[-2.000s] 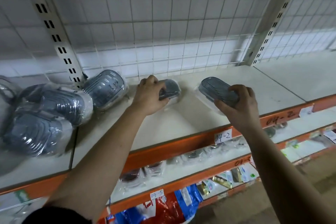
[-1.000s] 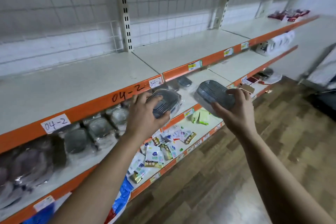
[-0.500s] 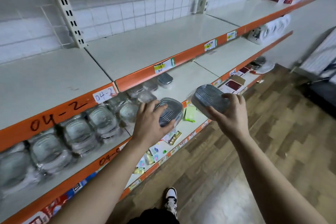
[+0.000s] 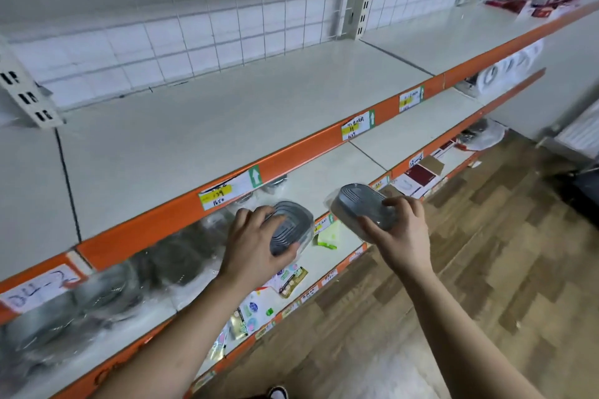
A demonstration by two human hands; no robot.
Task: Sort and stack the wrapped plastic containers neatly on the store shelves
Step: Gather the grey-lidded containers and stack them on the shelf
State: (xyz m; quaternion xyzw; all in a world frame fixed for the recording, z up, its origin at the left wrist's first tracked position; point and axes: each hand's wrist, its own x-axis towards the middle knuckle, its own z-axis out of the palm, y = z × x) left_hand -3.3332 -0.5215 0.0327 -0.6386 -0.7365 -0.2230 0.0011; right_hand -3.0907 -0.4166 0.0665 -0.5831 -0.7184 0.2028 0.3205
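Head view: my left hand [image 4: 252, 246] and right hand [image 4: 400, 230] still each grip a wrapped container [image 4: 290, 230], fingers [image 4: 397, 201] curled around them, now lower, beside the second shelf [image 4: 327, 181], nearer the price label [image 4: 227, 193].

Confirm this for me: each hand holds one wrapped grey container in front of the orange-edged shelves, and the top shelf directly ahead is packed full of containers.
One part is wrong. The head view shows the top shelf directly ahead bare; the wrapped stock sits on the shelf below. The rest holds: the left hand and right hand each hold one wrapped grey container.
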